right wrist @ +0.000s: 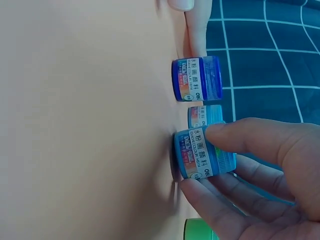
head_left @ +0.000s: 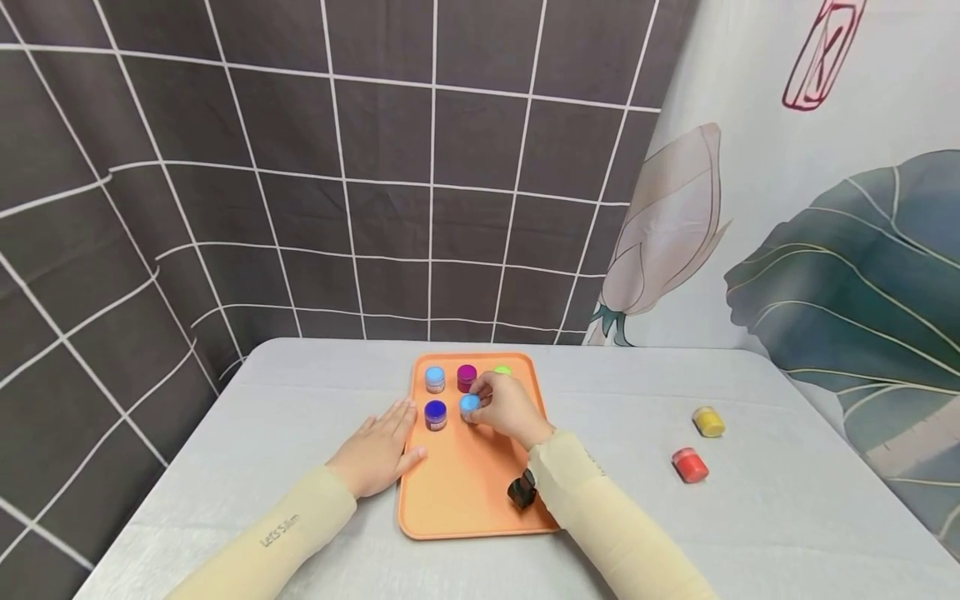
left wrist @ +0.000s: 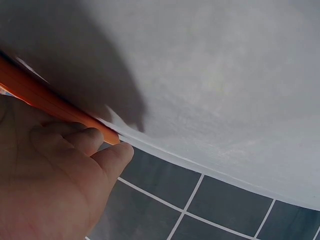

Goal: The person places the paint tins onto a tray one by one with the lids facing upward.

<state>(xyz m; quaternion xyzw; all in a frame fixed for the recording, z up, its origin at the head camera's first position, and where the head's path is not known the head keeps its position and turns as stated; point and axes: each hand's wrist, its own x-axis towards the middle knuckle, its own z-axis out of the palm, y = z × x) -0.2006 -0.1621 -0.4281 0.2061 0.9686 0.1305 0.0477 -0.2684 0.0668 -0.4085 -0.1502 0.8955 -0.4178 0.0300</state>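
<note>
My right hand (head_left: pixel 507 408) pinches a small light-blue gouache paint jar (right wrist: pixel 196 154) between thumb and fingers. In the right wrist view the jar leans slightly, with its base at the orange tray (head_left: pixel 450 500). A dark-blue paint jar (head_left: pixel 435 415) stands to its left. Behind are another light-blue jar (head_left: pixel 435 379), a purple jar (head_left: pixel 467 377) and a green jar (head_left: pixel 502 370), partly hidden by the right hand. My left hand (head_left: pixel 378 450) rests along the tray's left edge, fingers extended; the left wrist view shows them by the orange rim (left wrist: pixel 60 107).
A black jar (head_left: pixel 521 492) lies near the tray's front right corner, partly covered by the right sleeve. On the grey-white tablecloth to the right lie a red jar (head_left: pixel 690 465) and a yellow jar (head_left: pixel 708 422). Dark gridded cloth (head_left: pixel 382 217) hangs behind the table.
</note>
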